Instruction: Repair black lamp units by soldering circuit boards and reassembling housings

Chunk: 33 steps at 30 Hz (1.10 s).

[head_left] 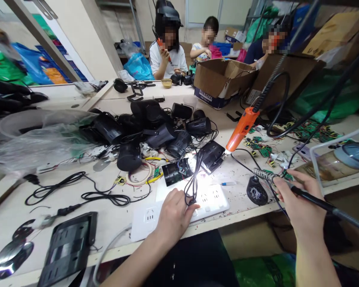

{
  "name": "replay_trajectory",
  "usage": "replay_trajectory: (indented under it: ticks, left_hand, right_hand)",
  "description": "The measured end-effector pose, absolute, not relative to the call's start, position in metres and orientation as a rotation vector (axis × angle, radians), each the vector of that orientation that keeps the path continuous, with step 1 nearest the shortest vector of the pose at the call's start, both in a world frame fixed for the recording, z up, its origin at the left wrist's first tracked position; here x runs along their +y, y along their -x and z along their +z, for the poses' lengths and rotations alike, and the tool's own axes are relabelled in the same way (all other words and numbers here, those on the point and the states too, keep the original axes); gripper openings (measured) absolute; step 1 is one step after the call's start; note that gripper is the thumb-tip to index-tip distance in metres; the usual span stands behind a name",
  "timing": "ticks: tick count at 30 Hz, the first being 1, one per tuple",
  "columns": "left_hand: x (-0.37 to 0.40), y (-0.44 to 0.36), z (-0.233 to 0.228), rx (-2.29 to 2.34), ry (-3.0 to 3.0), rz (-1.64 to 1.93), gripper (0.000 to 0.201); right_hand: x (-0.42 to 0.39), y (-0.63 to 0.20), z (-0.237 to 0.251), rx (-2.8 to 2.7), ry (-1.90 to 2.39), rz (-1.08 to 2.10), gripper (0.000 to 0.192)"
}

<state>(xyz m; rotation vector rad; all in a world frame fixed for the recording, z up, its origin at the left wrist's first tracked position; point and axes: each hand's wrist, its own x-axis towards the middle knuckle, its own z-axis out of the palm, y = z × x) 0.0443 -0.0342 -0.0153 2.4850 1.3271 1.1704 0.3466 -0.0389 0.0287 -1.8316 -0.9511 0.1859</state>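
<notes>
Nearest item: my left hand (175, 217), resting on the white power strip (209, 201) at the bench's near edge, fingers pinched on a loop of black wire (193, 187) that runs up to the lit black lamp unit (179, 170) just beyond the strip. Right of the strip: my right hand (299, 203), clenched around the soldering iron (323, 203), its tip pointing toward the coiled iron stand (259, 187). Beyond the strip: orange electric screwdriver (242, 129) hanging on its cable, tip just above a second black lamp unit (214, 155); a heap of black lamp housings (155, 127); green circuit boards (263, 149) to the right. Risks, as I judge them: the hot tip may graze the wire loop or my fingers; a tug on the wire may drag the lit unit across the live strip; loose wire offcuts near the sockets may short.
</notes>
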Motion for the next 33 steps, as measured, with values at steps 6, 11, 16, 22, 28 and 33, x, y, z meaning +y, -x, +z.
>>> replay_trajectory:
  ticks: [6,11,16,22,28,33]
  left_hand:
    - [-0.035,-0.043,-0.008,1.373,-2.479,0.992,0.012]
    - [-0.039,-0.04,0.003,1.488,-2.504,0.716,0.006]
    - [-0.039,-0.038,0.01,1.47,-2.496,0.578,0.009]
    - [-0.04,-0.038,0.011,1.435,-2.411,0.52,0.007]
    - [-0.04,-0.038,0.005,1.384,-2.414,0.606,0.009]
    - [-0.041,-0.042,-0.002,1.34,-2.34,0.782,0.013]
  right_hand:
    - [-0.044,-0.351,0.015,-0.813,1.655,0.349,0.076]
    - [-0.072,-0.32,0.0,-0.836,1.656,0.199,0.04]
    - [-0.089,-0.251,-0.005,-1.677,1.451,0.107,0.008]
    - [-0.068,-0.216,-0.017,-2.116,1.223,0.206,0.032]
    - [-0.06,-0.225,-0.046,-2.201,1.207,0.171,0.04]
    - [-0.061,-0.226,-0.051,-2.232,1.219,0.061,0.045]
